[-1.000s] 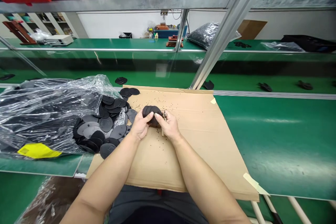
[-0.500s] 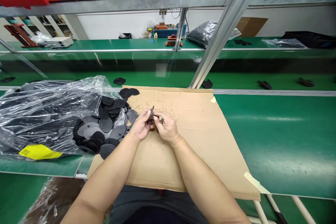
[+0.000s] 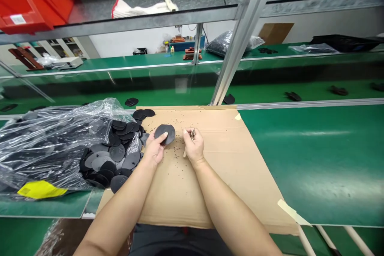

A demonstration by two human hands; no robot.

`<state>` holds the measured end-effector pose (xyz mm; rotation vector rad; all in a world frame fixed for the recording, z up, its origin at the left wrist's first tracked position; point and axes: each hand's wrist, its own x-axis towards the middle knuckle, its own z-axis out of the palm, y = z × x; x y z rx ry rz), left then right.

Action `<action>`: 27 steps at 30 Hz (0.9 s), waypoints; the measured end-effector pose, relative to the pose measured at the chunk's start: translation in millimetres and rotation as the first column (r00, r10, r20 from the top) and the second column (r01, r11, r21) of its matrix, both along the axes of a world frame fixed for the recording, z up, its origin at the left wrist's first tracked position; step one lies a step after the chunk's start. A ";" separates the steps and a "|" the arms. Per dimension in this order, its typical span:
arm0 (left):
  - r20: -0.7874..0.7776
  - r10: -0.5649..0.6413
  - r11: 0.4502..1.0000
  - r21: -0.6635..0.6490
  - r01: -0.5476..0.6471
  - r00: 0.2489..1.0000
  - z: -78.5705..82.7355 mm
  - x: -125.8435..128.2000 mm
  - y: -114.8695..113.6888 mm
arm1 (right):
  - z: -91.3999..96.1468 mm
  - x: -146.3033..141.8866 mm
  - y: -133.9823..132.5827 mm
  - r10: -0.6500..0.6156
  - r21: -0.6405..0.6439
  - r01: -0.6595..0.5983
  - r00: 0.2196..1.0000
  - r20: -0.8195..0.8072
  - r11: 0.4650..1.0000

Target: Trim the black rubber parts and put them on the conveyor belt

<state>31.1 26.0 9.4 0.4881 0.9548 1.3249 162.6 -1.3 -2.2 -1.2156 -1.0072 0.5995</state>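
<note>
My left hand point(image 3: 154, 150) grips a flat black round disc point(image 3: 167, 133), thumb pressed on its face, above the cardboard sheet. To its right, a hand's width off, my right hand point(image 3: 194, 147) is closed around a small shiny metal tool point(image 3: 192, 133), whose exact kind is mostly hidden by the fingers. Tiny dark crumbs point(image 3: 177, 153) lie scattered on the cardboard point(image 3: 228, 168) beneath and around both hands. Left of my left hand lies a heap of similar black discs point(image 3: 117, 153), spilling from a clear plastic bag point(image 3: 54, 140).
A metal post point(image 3: 231, 52) rises behind the cardboard's far edge. Overhead, a shelf carries a red bin point(image 3: 36, 4) and a white glove point(image 3: 141, 10). Beyond runs a green belt point(image 3: 186, 98) bearing a few dark pieces. A yellow label point(image 3: 42, 189) sits on the bag.
My hands have moved apart: the disc, previously edge-on between them, now faces up in my left hand, and the tool is away from it. The camera view has tilted slightly up.
</note>
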 end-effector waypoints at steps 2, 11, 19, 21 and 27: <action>-0.097 0.078 0.997 0.011 -0.077 0.992 4.7 6.1 16.2 | -4.1 4.0 5.9 -0.068 -0.061 0.060 0.990 -0.125 0.996; -0.893 0.390 0.884 0.431 0.180 0.222 43.5 30.0 154.0 | -10.6 2.9 11.0 -0.067 -0.046 0.060 0.979 -0.192 0.997; -0.989 0.151 0.913 0.139 0.383 -0.003 42.6 132.6 218.7 | -9.1 2.9 18.0 -0.205 -0.127 0.166 0.885 -0.418 0.978; -0.997 0.074 0.894 0.079 0.440 0.027 35.0 169.3 227.7 | -11.7 0.0 19.1 -0.241 -0.140 0.198 0.855 -0.459 0.970; -0.995 -0.073 0.801 -0.019 0.598 0.066 12.7 260.7 243.6 | -19.9 -7.0 20.3 -0.324 -0.141 0.292 0.832 -0.451 0.946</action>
